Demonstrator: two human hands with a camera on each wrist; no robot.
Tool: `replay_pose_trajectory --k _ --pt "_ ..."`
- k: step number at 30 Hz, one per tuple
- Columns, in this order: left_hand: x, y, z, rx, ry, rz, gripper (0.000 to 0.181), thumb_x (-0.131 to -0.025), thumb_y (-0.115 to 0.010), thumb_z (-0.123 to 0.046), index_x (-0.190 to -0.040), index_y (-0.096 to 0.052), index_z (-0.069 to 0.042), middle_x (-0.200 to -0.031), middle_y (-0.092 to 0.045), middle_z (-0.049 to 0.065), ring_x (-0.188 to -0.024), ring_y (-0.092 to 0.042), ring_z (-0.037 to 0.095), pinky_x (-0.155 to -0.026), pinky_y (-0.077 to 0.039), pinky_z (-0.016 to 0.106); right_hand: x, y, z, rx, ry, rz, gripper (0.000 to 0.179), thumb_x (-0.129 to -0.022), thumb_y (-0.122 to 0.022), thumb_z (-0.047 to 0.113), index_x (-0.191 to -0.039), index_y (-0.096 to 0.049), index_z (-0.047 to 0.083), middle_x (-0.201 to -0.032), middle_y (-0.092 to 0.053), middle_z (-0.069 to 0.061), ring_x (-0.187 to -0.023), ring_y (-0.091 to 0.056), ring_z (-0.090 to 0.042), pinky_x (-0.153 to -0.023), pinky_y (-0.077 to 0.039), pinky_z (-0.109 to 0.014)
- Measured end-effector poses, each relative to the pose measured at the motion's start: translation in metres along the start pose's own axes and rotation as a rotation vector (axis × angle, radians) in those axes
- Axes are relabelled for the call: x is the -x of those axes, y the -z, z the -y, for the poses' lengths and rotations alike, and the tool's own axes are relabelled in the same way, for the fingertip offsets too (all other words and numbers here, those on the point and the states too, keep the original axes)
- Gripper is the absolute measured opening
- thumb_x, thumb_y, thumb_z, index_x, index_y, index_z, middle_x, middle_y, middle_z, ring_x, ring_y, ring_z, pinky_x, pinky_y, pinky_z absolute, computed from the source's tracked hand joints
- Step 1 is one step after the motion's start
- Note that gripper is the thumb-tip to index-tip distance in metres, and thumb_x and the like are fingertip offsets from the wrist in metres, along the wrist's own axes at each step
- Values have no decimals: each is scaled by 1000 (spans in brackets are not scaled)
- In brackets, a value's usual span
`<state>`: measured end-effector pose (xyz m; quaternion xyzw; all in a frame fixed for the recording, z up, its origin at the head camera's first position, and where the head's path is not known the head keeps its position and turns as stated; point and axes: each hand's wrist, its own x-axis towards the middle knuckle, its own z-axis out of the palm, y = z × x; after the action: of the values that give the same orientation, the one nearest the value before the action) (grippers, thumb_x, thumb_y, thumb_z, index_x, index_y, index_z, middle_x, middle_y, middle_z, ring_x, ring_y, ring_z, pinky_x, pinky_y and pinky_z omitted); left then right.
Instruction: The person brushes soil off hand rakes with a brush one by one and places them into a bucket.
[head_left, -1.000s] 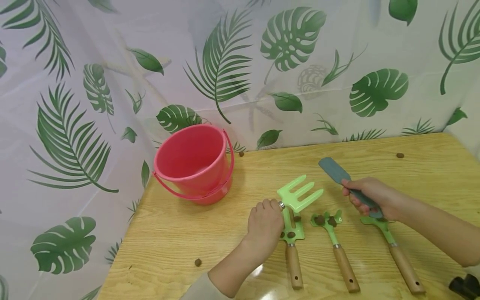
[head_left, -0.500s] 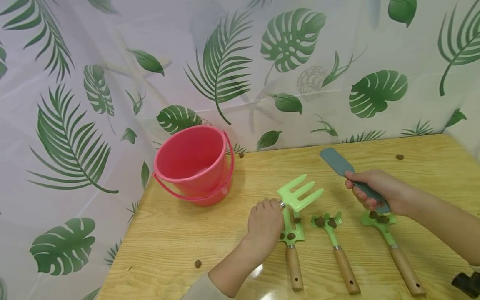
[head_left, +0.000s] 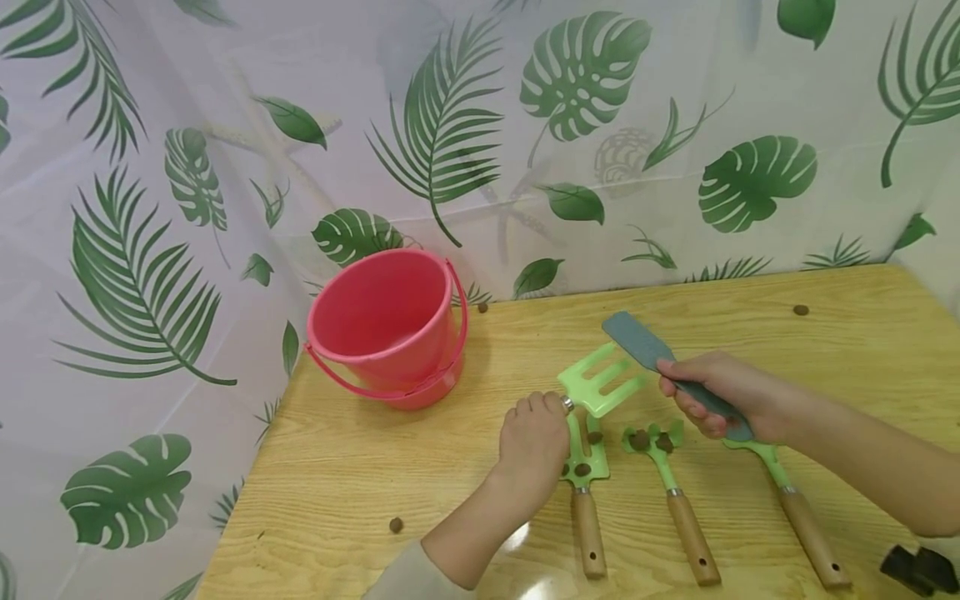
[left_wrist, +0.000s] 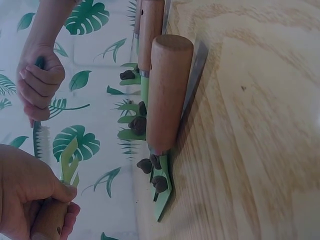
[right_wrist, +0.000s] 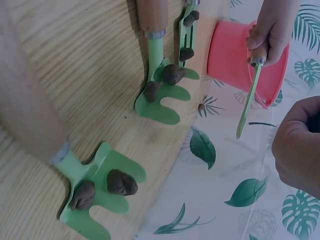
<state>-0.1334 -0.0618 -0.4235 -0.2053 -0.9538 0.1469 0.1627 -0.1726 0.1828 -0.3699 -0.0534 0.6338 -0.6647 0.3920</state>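
My left hand [head_left: 534,442] grips the wooden handle of a green garden fork [head_left: 592,387], its tines pointing to the upper right above the table. In my right hand [head_left: 723,396] is a grey-blue brush [head_left: 637,342], held by its handle. Pale bristles [left_wrist: 44,141] show under the brush in the left wrist view. The brush head overlaps the tips of the fork's tines in the head view. Below the hands lie three more green hand tools with wooden handles: a slotted one [head_left: 597,467], a small fork [head_left: 663,467] and another fork [right_wrist: 107,192]. Brown lumps [right_wrist: 174,74] sit on them.
A red bucket [head_left: 442,387] with its handle down stands at the back left of the wooden table [head_left: 337,475]. Loose brown lumps lie near the front left, by the bucket and at the back right. A leaf-patterned cloth [head_left: 465,125] hangs behind.
My right hand has moved the brush left, from beyond the fork to over its tine tips. The fork has tilted slightly in my left hand, which stays nearly in place.
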Motion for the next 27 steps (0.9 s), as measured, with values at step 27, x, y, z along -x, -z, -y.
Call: replay_pose_trajectory --k 27 --pt "1 4 -8 -67 -43 -137 19 -86 -68 -18 -82 -51 -11 -65 -44 -5 -56 -35 4 -47 -32 14 -6 -35 -17 -5 -19 79 35 -99 -46 38 -81 -54 10 -51 -44 8 -37 -39 -1 -38 -36 -15"
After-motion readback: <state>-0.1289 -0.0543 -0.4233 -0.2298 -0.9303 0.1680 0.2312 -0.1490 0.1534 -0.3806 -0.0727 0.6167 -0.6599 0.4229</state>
